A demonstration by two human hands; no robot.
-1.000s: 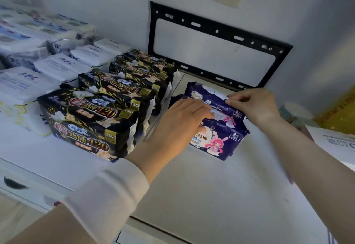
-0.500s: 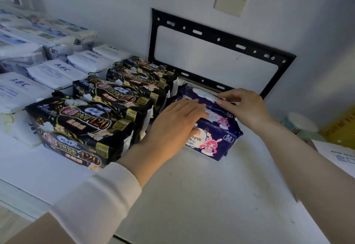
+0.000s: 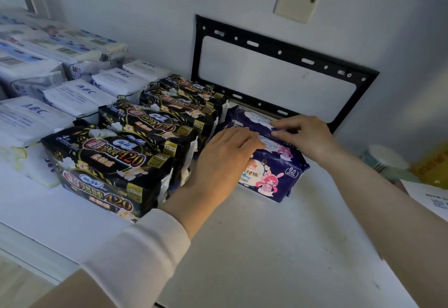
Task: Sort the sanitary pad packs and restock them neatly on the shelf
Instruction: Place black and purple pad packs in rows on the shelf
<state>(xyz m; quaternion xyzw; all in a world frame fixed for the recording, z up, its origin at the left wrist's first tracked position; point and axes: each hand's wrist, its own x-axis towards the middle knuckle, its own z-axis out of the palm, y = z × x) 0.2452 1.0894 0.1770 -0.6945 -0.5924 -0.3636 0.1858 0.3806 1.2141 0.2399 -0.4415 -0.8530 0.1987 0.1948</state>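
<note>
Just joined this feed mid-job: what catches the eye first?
The left hand and right hand rest on the navy packs at mid-shelf. Left of them runs a row of black packs with red lettering, then white packs. A black bracket hangs on the wall behind.

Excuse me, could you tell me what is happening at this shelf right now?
A person is stocking dark blue packs on the white shelf, beside a row of black packs. The left hand lies flat on them; the right hand touches their top. Further left sit white packs.
</note>
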